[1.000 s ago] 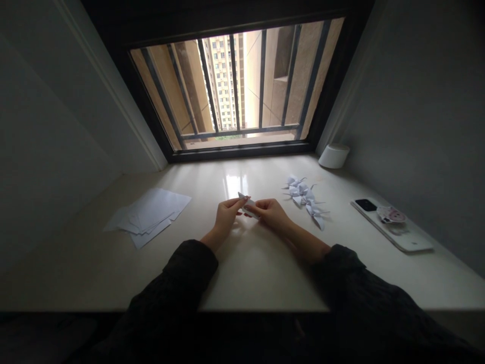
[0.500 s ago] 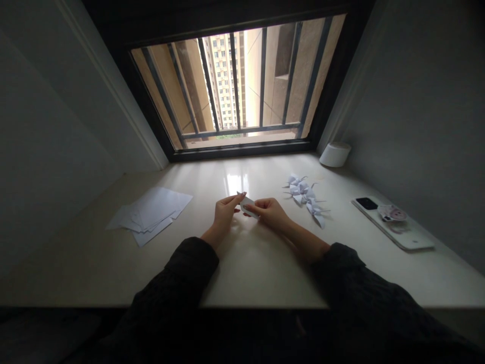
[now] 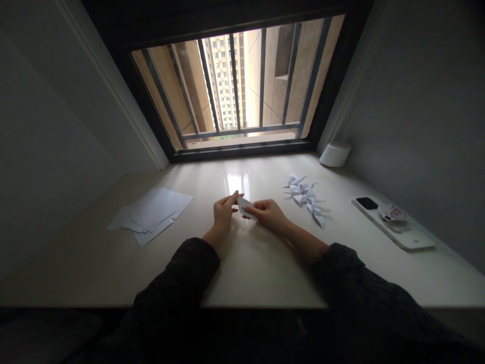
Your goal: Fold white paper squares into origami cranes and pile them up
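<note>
Pinching folded paper (image 3: 243, 203), right fingers (image 3: 254, 210) sit well apart from a cup-like object (image 3: 335, 155).

Left arm (image 3: 170, 283) and right arm (image 3: 367, 283) angle forward and inward, dark-sleeved, hands close together at centre. Left hand (image 3: 224, 211) — fingers bent, tips pointing toward the right; whether thumb and forefinger meet, too small to tell. Right hand (image 3: 270, 213) set in a pinch — thumb on top, fingers curled beneath. Right forearm (image 3: 305, 242) bare farther back than the left.
</note>
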